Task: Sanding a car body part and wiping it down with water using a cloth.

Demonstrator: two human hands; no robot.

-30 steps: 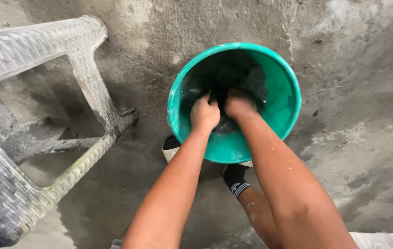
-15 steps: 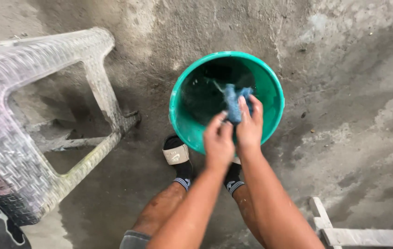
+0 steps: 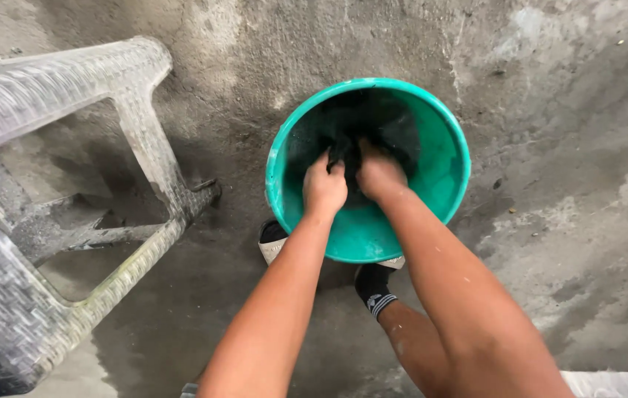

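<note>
left hand (image 3: 325,188) + right hand (image 3: 379,175) | both clenched on dark cloth (image 3: 345,151) inside green bucket (image 3: 443,158) | best: keep cloth low in bucket, squeeze evenly

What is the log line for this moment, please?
left hand: grip on dark cloth | right hand: same cloth | green bucket | wet floor

You stand on a rough grey concrete floor (image 3: 564,191), stained dark and damp in patches, paler and dry off to the right of your hands. To their left sits a grey woven plastic stool (image 3: 48,221), tipped on its side. Daylight falls evenly.
</note>
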